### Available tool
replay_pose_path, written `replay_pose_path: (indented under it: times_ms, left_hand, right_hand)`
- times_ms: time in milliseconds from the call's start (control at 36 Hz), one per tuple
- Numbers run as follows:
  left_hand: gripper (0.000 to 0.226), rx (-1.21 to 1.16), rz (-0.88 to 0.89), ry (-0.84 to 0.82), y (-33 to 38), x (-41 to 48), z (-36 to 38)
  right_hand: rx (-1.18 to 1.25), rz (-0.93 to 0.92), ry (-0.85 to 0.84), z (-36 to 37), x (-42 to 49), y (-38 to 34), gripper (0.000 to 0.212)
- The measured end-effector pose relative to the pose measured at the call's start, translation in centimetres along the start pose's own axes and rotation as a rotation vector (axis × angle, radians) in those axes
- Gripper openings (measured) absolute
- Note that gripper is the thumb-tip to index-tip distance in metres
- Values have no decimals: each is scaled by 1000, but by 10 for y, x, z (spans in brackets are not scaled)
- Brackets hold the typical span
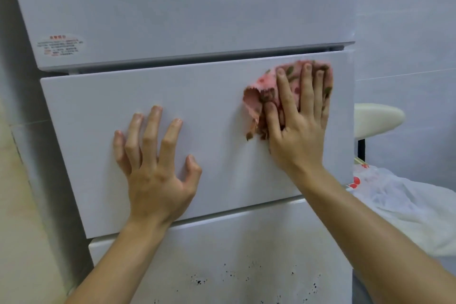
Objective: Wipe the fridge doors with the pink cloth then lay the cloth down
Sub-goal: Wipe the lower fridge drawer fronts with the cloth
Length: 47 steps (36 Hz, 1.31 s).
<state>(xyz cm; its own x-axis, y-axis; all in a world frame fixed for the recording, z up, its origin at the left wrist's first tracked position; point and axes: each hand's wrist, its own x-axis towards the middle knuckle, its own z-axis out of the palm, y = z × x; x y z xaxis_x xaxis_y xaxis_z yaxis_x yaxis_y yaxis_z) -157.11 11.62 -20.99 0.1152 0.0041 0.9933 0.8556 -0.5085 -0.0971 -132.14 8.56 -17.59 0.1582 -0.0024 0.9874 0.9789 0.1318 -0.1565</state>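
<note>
**Clerk:** Head view, item one?

**Checker:** Pink cloth (269,81), floral print, bunched. It lies against the upper right part of the fridge's middle door (111,131), near that door's top edge. Most of it is hidden under the right hand (298,126); only the top fringe and a crumpled left flap show.

**Clerk:** State of that hand?

**Checker:** Fingers straight and close together, pressing the cloth flat on the door. The thumb rests on the folded flap. The palm side cannot be seen.

**Clerk:** Item two, the other hand?

**Checker:** Left hand (158,180), holding nothing. Fingers spread and slightly arched, tips touching the bare middle door, well left of the cloth.

**Clerk:** Door panels?

**Checker:** Upper door (185,7), cut off by the top of the picture. It carries a label (60,47) with red print, too blurred to read. Lower door (246,242), cut off at the bottom, scattered with dark specks (197,281); what they are cannot be told.

**Clerk:** Anything beside the fridge?

**Checker:** On the right, a pale rounded seat (377,116), partly hidden behind the door's edge. Below it, a crumpled white plastic bag (394,195) with red markings, its contents not visible and its right side cut off.
</note>
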Motion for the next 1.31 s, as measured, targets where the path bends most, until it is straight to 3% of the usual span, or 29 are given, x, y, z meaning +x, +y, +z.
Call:
replay_pose_path:
  times_ms: [111, 250, 361, 500, 667, 806, 1000, 1306]
  left_hand:
    - [60, 3, 3, 13, 1, 0, 2]
    - [58, -4, -5, 30, 4, -1, 3]
    - [59, -10, -15, 31, 5, 0, 4]
    - [60, -13, -14, 15, 4, -1, 4]
    - [60, -13, -18, 17, 5, -1, 3]
    - [59, -5, -11, 27, 4, -1, 4]
    - [58, -6, -7, 43, 4, -1, 5]
    - [58, 1, -17, 50, 6, -2, 6]
  right_hand:
    - [-9, 8, 48, 3, 36, 3, 53]
    - [6, 46, 51, -1, -5, 8, 54]
    - [26, 86, -25, -9, -77, 21, 54]
    - [34, -7, -168, -23, -130, 52, 58]
    - [65, -11, -148, -22, -97, 54, 59]
    - [10, 2, -13, -12, -20, 54, 56]
    - [18, 129, 91, -7, 47, 57, 56]
    - [170, 386, -78, -37, -88, 71, 75]
